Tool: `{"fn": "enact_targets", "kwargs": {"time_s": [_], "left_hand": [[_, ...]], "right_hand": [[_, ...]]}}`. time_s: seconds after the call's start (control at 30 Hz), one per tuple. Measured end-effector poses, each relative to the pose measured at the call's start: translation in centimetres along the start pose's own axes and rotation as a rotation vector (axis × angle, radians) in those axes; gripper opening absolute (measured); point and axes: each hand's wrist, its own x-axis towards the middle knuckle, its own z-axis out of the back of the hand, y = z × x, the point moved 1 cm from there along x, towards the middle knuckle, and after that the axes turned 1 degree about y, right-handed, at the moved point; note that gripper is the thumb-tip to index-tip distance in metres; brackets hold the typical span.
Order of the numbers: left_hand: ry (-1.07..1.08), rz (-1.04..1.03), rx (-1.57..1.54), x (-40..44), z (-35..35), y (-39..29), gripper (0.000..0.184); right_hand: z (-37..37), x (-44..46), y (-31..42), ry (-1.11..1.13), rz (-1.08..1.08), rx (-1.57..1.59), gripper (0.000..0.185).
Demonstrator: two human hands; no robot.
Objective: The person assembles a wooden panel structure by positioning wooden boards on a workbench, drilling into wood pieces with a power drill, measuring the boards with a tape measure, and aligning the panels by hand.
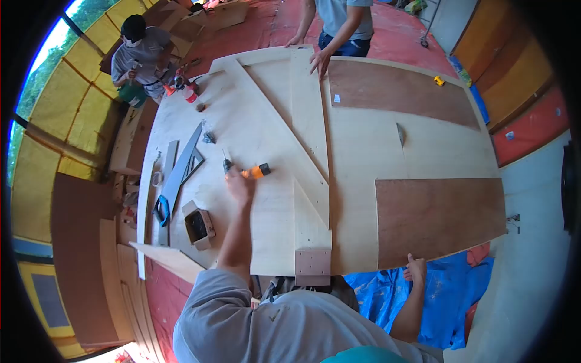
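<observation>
My left hand (241,185) is wrapped round the orange and black drill (257,171), whose bit points away from me over the pale plywood sheet (254,224). My right hand (415,270) is at the near edge of the brown panel (440,221), thumb raised; what its fingers grip, if anything, is hard to make out. Between my arms lies a wooden frame board (310,115) with a diagonal strip (281,121) joined to it. A small drilled plate (313,262) is at its near end.
Left on the sheet are a handsaw (178,172), a triangular square (193,164) and an open box (198,225). A co-worker (345,24) touches the board's far end; another person (142,57) stands far left. A yellow tape measure (439,81) lies far right.
</observation>
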Motion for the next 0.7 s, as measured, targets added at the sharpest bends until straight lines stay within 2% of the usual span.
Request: {"fn": "enact_targets", "kwargs": {"time_s": [0.03,0.07,0.1,0.17,0.23,0.3,0.37,0.4,0.43,0.5,0.57,0.6,0.63,0.67,0.7], "left_hand": [[0.079,0.101,0.049,2.0,0.4,2.3,0.072],[0.17,0.218,0.12,3.5,1.1,3.1,0.07],[0.296,0.278,0.096,4.7,0.4,4.9,0.079],[0.546,0.37,-0.018,6.9,-1.9,7.7,0.084],[0.563,0.369,-0.055,7.9,-3.3,8.2,0.085],[0.579,0.363,-0.067,8.8,-4.1,9.0,0.087],[0.686,0.41,-0.202,8.8,-4.8,10.6,0.081],[0.714,0.364,-0.279,8.1,-2.7,10.0,0.073],[0.728,0.363,-0.275,6.9,-1.4,9.5,0.073],[0.755,0.414,-0.45,3.6,0.9,8.7,0.066],[0.868,0.411,-0.557,-0.6,2.5,7.7,0.061],[0.943,0.424,-0.606,-2.6,4.2,6.7,0.062],[1.018,0.441,-0.656,-4.7,5.8,5.7,0.064],[1.029,0.441,-0.673,-7.4,4.3,5.8,0.066],[1.036,0.443,-0.692,-9.8,2.7,5.9,0.069]], "right_hand": [[-0.3,-1.0,1.2,-0.03,0.001,-0.001,0.065],[-0.9,-2.2,2.3,-0.053,0.076,0.067,0.063],[-1.6,-3.5,3.4,-0.076,0.153,0.129,0.061],[-5.1,-6.8,6.5,-0.079,0.274,0.21,0.051],[-9.8,-8.6,8.9,-0.01,0.394,0.2,0.04],[-15.7,-7.4,10.1,0.068,0.687,0.071,0.032],[-19.6,-16.4,16.5,0.098,0.872,0.021,0.028],[-21.2,-19.9,19.4,0.04,0.962,-0.108,0.029],[-22.8,-22.7,21.9,-0.015,1.055,-0.235,0.036],[-25.8,-27.0,25.4,-0.172,1.397,-0.379,0.059],[-28.3,-30.6,28.8,-0.211,1.611,-0.635,0.07],[-29.9,-31.0,29.6,-0.206,1.594,-0.637,0.07],[-31.5,-31.2,30.0,-0.289,1.684,-0.776,0.068],[-32.4,-31.1,30.0,-0.375,1.775,-0.92,0.067],[-32.8,-30.7,29.4,-0.37,1.769,-0.928,0.067]]}}
